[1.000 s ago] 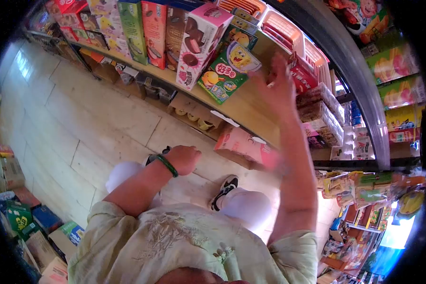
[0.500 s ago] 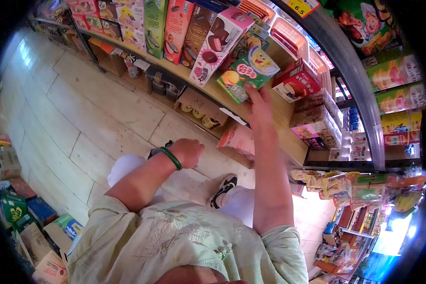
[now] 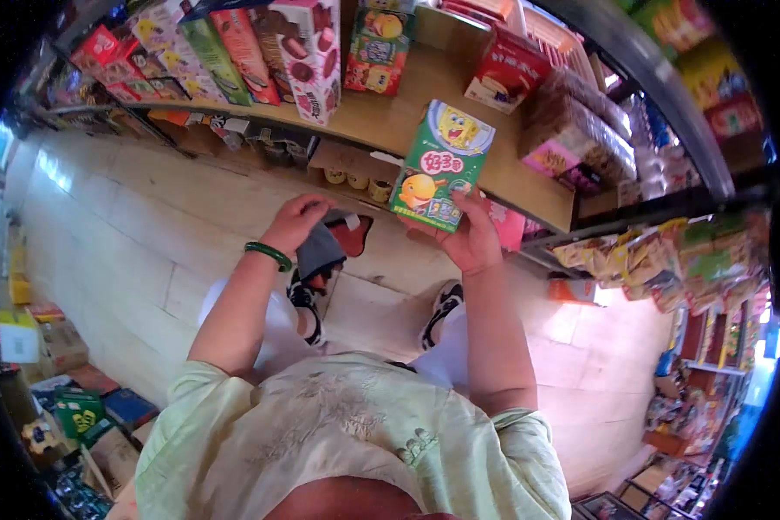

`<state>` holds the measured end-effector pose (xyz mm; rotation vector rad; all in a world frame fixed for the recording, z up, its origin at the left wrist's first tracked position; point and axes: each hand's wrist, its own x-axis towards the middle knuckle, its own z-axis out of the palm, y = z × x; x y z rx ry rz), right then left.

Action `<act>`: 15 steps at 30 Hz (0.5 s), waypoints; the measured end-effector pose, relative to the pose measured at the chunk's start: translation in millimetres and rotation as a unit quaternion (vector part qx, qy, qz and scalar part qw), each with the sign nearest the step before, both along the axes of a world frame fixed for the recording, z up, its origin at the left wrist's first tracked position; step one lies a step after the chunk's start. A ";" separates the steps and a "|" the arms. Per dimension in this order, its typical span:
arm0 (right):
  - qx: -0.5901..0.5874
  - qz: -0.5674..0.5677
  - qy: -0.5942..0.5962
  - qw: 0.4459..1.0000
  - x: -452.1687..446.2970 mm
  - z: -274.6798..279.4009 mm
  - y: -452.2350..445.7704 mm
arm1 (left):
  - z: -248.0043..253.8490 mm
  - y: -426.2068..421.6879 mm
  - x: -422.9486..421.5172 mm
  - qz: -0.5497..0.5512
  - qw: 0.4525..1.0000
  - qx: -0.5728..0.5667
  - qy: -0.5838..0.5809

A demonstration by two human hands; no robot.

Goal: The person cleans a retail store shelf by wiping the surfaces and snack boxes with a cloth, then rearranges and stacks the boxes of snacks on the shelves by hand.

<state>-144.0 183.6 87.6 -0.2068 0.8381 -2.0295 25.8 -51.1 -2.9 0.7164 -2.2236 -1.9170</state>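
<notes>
Both your hands are in view, and half a second ago the green cartoon box point(image 3: 442, 165) was tilted over the shelf point(image 3: 433, 69); now it is lifted towards you, overlapping the shelf's front edge from your viewpoint. Your right hand point(image 3: 474, 236) has it by the lower right corner, thumb on the printed front and the other fingers mostly hidden behind, so you are pinching it. Half a second ago those fingers were higher along its right edge.

Your left hand point(image 3: 293, 227), with the green bangle point(image 3: 269, 255) at its wrist, has its fingers drawn together on a grey cloth point(image 3: 319, 251) that hangs beneath; the earlier view barely showed it. A pink box point(image 3: 308, 56) and a green-and-red box point(image 3: 378, 50) stand near the shelf's front edge, left of the lifted box. The red box point(image 3: 510, 68) sits farther right.
</notes>
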 end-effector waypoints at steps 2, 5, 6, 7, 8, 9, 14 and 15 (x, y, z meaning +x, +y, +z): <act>-0.019 0.009 -0.013 1.000 0.9 -6.9 9.1 | 12.6 -0.5 5.9 0.050 0.988 0.144 0.034; -0.024 0.075 0.061 0.995 -3.1 -5.6 19.7 | 46.1 3.0 16.2 0.072 0.918 0.367 0.133; -0.040 0.072 0.054 0.995 -2.1 -3.0 23.4 | 56.9 5.9 17.9 0.071 0.924 0.353 0.126; -0.012 0.069 0.045 0.997 -1.2 5.3 27.9 | 68.1 11.8 19.2 0.099 0.913 0.366 0.149; 0.019 0.065 0.038 0.997 -0.6 10.1 33.2 | 79.5 19.0 18.9 0.126 0.899 0.381 0.174; 0.022 0.056 0.054 0.997 -1.8 3.2 36.5 | 90.2 25.2 16.1 0.119 0.900 0.374 0.189; 0.052 0.045 0.100 0.993 2.0 -8.4 50.9 | 163.9 81.7 -6.7 0.020 0.925 0.299 0.232; 0.062 0.051 0.102 0.992 5.2 -7.9 53.8 | 168.6 98.0 -12.0 -0.009 0.963 0.146 0.225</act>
